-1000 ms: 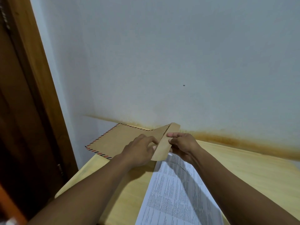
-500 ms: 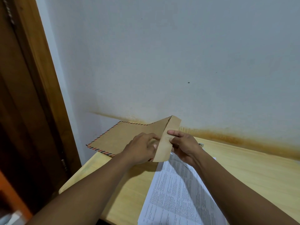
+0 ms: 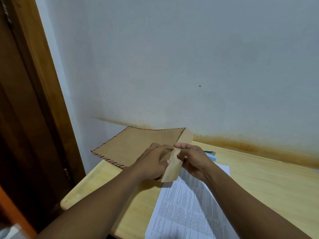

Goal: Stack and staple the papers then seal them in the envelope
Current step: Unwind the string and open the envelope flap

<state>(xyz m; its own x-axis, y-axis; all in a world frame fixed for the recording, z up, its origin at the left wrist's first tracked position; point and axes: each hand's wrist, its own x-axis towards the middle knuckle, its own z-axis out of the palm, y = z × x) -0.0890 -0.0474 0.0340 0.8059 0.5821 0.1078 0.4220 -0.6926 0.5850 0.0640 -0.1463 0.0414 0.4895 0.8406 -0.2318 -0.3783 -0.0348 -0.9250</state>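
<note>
Over the last second the hands barely shift. The change is in the envelope (image 3: pixel 138 147), whose flap (image 3: pixel 174 168) now stands further turned back from the body and hangs lower, toward the papers (image 3: pixel 186 207). The left hand (image 3: pixel 151 163) grips the envelope at its mouth end, fingers curled over the top face. The right hand (image 3: pixel 193 159) pinches the flap between thumb and fingertips, close against the left. The envelope is held off the table (image 3: pixel 267 178), and its striped-edged body runs out toward 10 o'clock from the hands.

The papers lie flat on the table at 5 o'clock from the hands and are not inside the envelope. A blue stapler (image 3: pixel 211 155) now shows at 2 o'clock from the right hand; before, that hand hid it.

I judge this to be the opening of the envelope, ahead of loading it. Whether the mouth itself gapes yet may be hidden behind the flap and fingers, and I cannot tell. Nor can I see a staple in the sheets from here.
</note>
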